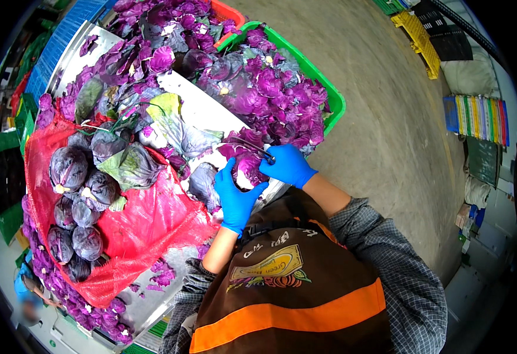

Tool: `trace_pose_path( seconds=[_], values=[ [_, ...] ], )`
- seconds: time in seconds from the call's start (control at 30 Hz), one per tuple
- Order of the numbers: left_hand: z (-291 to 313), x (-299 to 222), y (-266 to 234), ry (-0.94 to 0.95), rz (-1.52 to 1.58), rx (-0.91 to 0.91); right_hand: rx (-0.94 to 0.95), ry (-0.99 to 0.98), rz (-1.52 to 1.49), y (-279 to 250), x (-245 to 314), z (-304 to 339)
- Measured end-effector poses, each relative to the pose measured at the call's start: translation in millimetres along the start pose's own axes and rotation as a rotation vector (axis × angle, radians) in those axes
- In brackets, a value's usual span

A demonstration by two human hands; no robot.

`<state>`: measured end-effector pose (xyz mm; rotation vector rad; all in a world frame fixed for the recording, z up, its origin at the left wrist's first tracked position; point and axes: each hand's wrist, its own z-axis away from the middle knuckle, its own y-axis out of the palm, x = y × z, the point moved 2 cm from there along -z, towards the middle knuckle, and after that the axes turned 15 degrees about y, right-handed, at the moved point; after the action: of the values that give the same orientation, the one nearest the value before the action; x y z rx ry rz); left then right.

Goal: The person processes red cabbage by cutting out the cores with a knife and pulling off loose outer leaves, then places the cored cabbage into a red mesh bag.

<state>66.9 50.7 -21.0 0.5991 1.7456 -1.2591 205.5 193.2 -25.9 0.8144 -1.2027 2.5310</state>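
Note:
My left hand (236,200), in a blue glove, holds a red cabbage (250,167) from its near left side, thumb and fingers spread around it. Pale cut flesh shows on its near side. In my right hand (291,165), also gloved in blue, is a knife (251,145) with a dark handle; its narrow blade lies across the top of the cabbage. Close to my left hand, a dark outer cabbage leaf (203,182) rests on the metal table (196,101). Left of that, several whole red cabbages (68,169) sit on a red mesh sack (146,227).
Beyond my hands, a green crate (336,103) full of purple leaves borders the table, with a red-orange crate (226,14) behind it. Loose leaves cover much of the tabletop. Stacked coloured crates (481,120) stand far right. Another person (27,286) is at the lower left.

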Motion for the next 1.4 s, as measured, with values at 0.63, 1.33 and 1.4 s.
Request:
trace_pose_path(
  seconds=[0.63, 1.33, 1.4],
  values=[
    [6.7, 11.5, -1.3, -0.021, 0.057, -0.028, 0.458, 0.253, -0.385, -27.5, 15.4, 1.7],
    [-4.2, 49.1, -0.5, -0.424, 0.570, -0.066, -0.178, 0.025, -0.376, 5.7, -8.8, -26.2],
    [-4.0, 54.8, -6.1, -0.433, 0.585, -0.037, 0.005, -0.015, -0.432, -8.4, 14.8, -14.0]
  ],
)
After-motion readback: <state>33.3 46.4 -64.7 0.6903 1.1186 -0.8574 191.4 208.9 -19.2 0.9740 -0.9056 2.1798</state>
